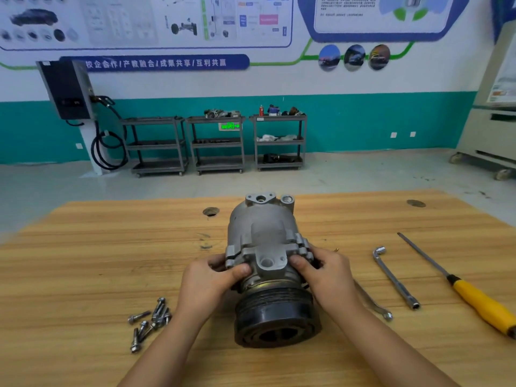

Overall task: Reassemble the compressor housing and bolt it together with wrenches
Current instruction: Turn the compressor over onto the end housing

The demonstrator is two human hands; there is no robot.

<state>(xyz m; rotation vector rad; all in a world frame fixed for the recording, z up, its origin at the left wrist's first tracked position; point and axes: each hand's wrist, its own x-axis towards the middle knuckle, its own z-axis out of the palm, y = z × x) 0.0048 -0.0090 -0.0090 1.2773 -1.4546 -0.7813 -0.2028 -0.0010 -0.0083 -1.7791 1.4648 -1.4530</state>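
The compressor housing is laid on the table and gripped at its join by the left hand and right hand. The halves should be pressed flat, holes lined up, before the bolts are put in.

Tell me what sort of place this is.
Likely an automotive training workshop: car posters on the wall, a charger with a cable, parts carts, and a compressor on a wooden bench.
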